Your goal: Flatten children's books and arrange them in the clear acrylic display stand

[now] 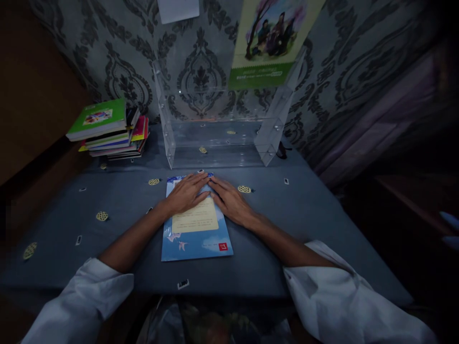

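Booklet (197, 248), head view: lies flat on the table (279, 258), beneath the left grip (186, 195) and partly beneath the right grip (231, 203). I read both as flat, fingers extended, grasping nothing; fingertips converge near the booklet's far edge. Clear rack (274, 129) stands beyond them; book stack (109, 131) sits beyond and left of the left grip.

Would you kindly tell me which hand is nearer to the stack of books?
Left: the left hand rests on the blue book, right of the stack of books; the right hand is farther right.
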Available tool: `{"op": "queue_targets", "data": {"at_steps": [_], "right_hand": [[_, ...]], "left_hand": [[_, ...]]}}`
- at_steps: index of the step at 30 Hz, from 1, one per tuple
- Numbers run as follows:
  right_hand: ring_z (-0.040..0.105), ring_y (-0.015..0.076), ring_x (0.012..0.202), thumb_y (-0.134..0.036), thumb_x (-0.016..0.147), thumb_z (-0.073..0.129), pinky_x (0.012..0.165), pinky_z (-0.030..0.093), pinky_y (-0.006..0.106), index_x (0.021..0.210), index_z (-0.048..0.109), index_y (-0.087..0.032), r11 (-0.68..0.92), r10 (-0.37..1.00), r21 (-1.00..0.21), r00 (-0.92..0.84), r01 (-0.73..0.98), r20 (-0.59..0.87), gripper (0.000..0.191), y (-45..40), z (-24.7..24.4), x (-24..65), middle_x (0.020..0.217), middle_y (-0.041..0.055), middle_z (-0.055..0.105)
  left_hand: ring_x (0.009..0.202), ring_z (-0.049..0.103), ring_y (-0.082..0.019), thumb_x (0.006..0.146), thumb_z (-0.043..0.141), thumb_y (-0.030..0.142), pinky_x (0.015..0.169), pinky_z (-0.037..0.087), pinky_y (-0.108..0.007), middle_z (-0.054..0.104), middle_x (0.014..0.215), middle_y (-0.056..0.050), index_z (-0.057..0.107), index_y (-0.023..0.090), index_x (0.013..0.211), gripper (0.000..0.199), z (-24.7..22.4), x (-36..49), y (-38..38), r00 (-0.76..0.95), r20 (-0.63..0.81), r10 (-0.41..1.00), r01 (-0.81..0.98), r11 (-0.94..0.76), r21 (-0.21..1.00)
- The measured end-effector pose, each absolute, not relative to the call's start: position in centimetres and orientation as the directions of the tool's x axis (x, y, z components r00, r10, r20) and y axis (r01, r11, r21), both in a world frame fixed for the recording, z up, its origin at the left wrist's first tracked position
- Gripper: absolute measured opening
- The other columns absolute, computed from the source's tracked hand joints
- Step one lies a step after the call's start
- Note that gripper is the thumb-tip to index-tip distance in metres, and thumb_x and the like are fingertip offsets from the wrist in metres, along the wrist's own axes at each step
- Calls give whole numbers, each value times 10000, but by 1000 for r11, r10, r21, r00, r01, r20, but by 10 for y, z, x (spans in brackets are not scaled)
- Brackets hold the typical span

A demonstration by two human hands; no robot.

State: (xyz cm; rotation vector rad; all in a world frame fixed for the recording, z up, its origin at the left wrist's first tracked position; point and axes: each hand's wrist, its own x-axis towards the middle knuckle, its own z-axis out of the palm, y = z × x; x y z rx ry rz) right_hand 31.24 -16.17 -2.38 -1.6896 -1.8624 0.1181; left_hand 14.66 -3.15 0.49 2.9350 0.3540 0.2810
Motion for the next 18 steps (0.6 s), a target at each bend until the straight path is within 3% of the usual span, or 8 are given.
{"op": "queue_targets", "data": {"at_steps": [18], "right_hand": [[503,276,1385,-311,1013,405,1169,414,500,1410,562,-152,164,930,-452,16,877,367,456,-162,-24,311,1490,160,535]], "left_hand": [[1467,397,-217,1031,382,429,1222,309,-428,450,1562,-90,454,187,1479,514,2,148,-33,944,175,280,250,-952,174]]}}
